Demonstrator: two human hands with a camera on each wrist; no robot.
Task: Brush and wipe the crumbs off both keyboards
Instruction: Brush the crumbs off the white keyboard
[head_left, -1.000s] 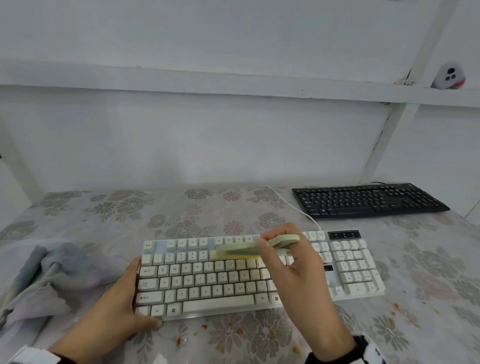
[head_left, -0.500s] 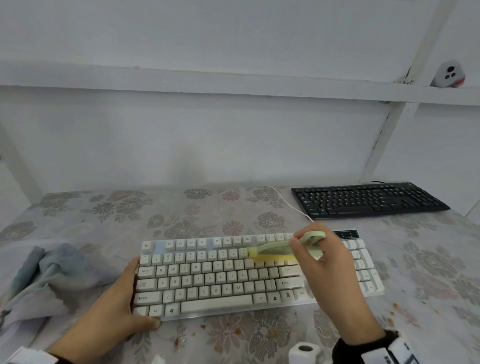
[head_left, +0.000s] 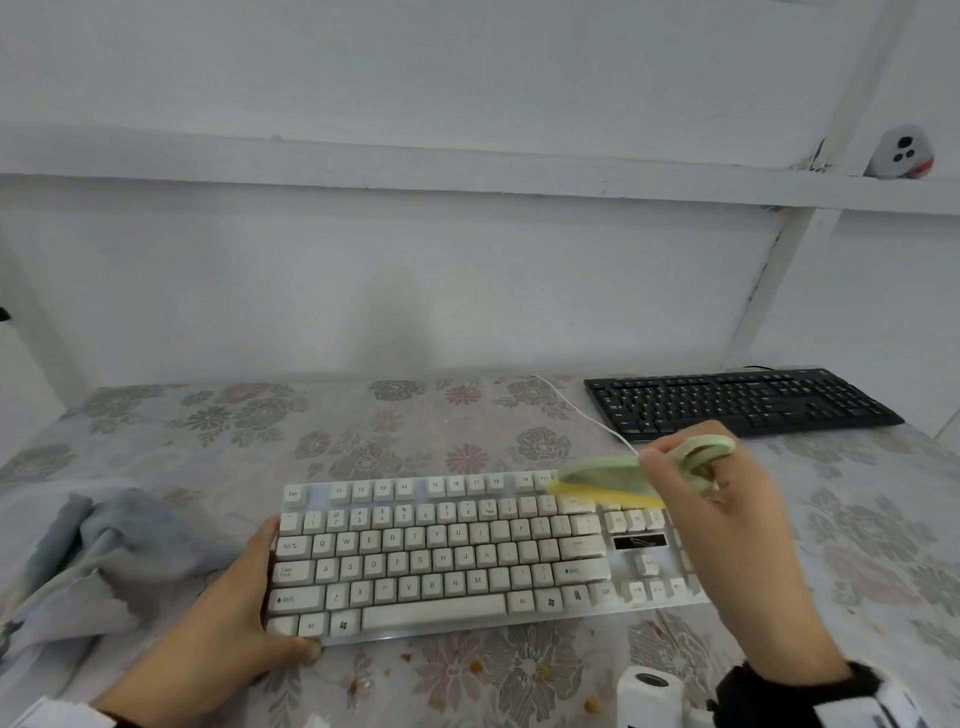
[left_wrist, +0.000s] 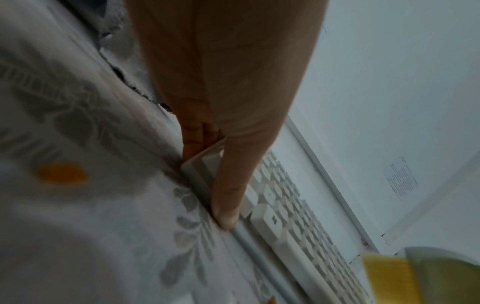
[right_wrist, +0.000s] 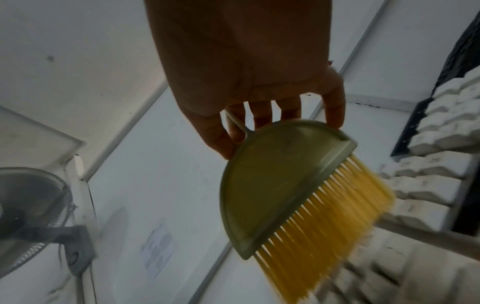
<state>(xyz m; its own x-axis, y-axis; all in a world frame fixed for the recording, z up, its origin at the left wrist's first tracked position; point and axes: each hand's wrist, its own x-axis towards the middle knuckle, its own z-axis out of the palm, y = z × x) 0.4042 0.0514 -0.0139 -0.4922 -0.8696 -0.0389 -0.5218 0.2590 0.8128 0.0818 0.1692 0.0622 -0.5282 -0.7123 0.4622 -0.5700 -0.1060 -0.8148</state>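
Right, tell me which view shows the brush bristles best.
The right wrist view: the yellow bristles fill the frame, individual strands visible below the green brush. The head view shows only a blurred yellow strip; the left wrist view catches one corner.

Open flowered tablecloth (head_left: 218, 441) is seen between the white wall (head_left: 415, 291) and the far edge of the cream-white full-size keyboard (head_left: 441, 556); the left end of that keyboard is blocked by the left hand (head_left: 223, 618), with the crumpled grey-blue cloth (head_left: 88, 551) just beyond; its right end is covered by the right hand (head_left: 727, 525) and the pale green half-round brush with yellow bristles (head_left: 608, 480); a thin white cable (head_left: 587, 413) crosses the gap toward the flat black keyboard (head_left: 737, 402), set well apart at the far right; orange-brown crumbs (head_left: 475, 664) are scattered on the near strip, where a white cylindrical roll (head_left: 649, 693) stands at the edge.
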